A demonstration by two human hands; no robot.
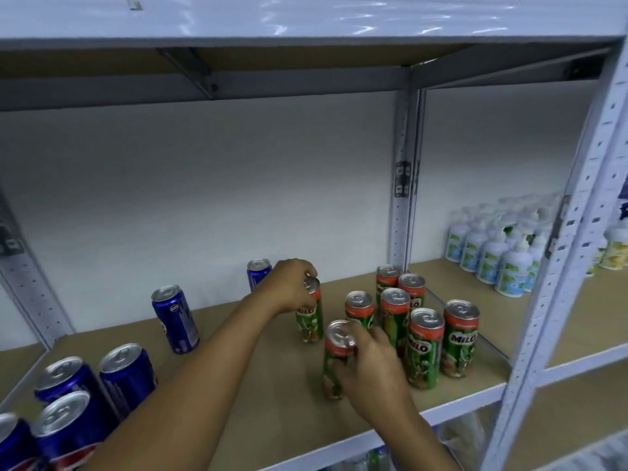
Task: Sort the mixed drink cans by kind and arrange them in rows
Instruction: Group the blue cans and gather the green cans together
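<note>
Head view: left hand (294,287) gripping green can (311,317) top, right hand (368,363) wrapped round another green can (336,355), on shelf (258,396); blue cans (175,319) left.

Hands (292,287) on two green cans (311,314)

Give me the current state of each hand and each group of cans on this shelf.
Left hand: grips the top of an upright Milo can.
Right hand: holds a second Milo can, upright on the shelf.
Milo cluster: six upright, grouped at right.
Pepsi cans: four upright, bunched at left.
Two blue cans: upright, apart, farther back.
White bottles: upright, next bay.
</note>
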